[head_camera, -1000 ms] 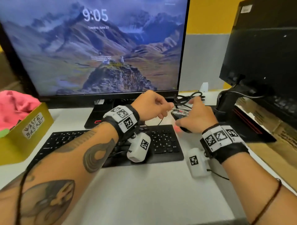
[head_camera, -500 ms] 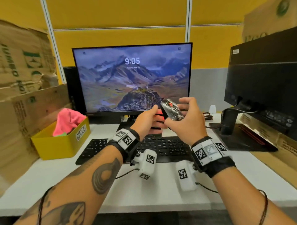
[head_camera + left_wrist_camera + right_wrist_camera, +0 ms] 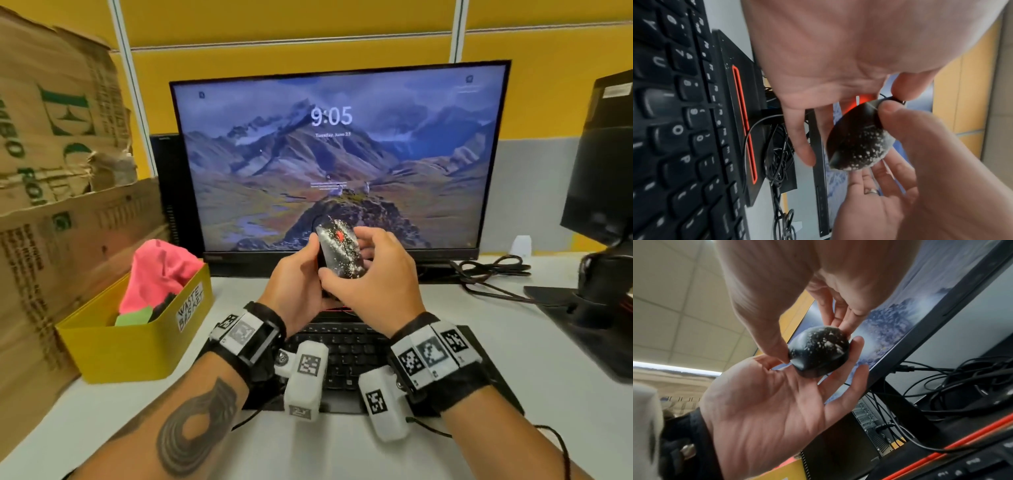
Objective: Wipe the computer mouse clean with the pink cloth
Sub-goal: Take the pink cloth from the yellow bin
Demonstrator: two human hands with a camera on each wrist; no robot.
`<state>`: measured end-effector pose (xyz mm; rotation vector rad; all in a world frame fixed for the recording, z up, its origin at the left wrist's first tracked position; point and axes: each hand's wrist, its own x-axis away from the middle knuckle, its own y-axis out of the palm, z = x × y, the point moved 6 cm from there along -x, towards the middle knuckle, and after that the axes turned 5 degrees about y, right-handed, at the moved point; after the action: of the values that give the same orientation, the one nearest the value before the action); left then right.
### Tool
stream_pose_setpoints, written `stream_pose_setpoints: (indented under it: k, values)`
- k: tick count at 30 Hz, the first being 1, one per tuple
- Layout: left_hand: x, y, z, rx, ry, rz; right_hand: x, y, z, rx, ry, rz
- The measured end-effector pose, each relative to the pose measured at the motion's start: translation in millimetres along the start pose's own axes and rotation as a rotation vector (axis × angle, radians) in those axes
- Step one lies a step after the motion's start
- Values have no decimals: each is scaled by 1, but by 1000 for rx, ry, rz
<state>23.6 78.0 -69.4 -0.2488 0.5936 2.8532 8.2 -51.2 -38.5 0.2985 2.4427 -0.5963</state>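
Observation:
A black computer mouse point(image 3: 339, 250) with a red wheel and white specks is held up in front of the monitor, above the keyboard. My left hand point(image 3: 301, 274) cradles it from the left and underneath, fingers curled round its underside point(image 3: 777, 402). My right hand point(image 3: 363, 263) pinches it from the right, thumb on its near edge point(image 3: 890, 110). The speckled mouse back point(image 3: 857, 142) point(image 3: 818, 350) shows in both wrist views. The pink cloth point(image 3: 161, 270) lies bunched in the yellow basket at the left, apart from both hands.
The yellow basket point(image 3: 130, 349) labelled waste basket stands left of the black keyboard point(image 3: 349, 349). The lit monitor point(image 3: 342, 154) is straight ahead. Cardboard boxes point(image 3: 51, 137) line the left. A second monitor point(image 3: 603, 171) and loose cables point(image 3: 493, 274) are on the right.
The mouse has come up off the desk from right of the keyboard to in front of the screen. Both hands now hold it, its speckled top turned towards me.

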Motion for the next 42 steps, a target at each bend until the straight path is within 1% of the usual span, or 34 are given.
stream_pose_setpoints:
  k: [4, 8, 12, 15, 18, 22, 24, 28, 31, 34, 37, 39, 42]
  values:
    - [-3, -9, 2, 105, 4, -2, 1, 9, -6, 48, -56, -29]
    - [-7, -10, 1, 134, 2, -39, 7, 7, -6, 15, -72, -40]
    - [-8, -13, 3, 134, -25, -56, 11, 8, -7, -59, -90, -142]
    - [-8, -23, 2, 143, -41, -2, 18, 13, -7, -113, -86, -233]
    - [-2, -29, 3, 176, -18, 49, 21, 15, -8, -182, -81, -287]
    - [10, -33, 6, 229, 15, 97, 26, 16, -15, -243, -106, -310]
    - [15, -34, 7, 241, 24, 100, 28, 17, -15, -254, -105, -326]
    - [23, -41, 4, 241, -6, 97, 29, 18, -9, -209, -83, -373]
    - [30, -45, 2, 242, -33, 109, 26, 13, -8, -171, -79, -330]
    - [31, -53, 3, 232, -33, 155, 24, 18, -25, -158, -153, -280]
    - [30, -69, 11, 263, 22, 209, 17, 34, -54, -69, -261, -281]
    - [30, -81, 14, 271, 57, 239, 5, 46, -71, -28, -284, -289]
    - [31, -98, 10, 268, 61, 292, -10, 65, -105, -10, -352, -302]
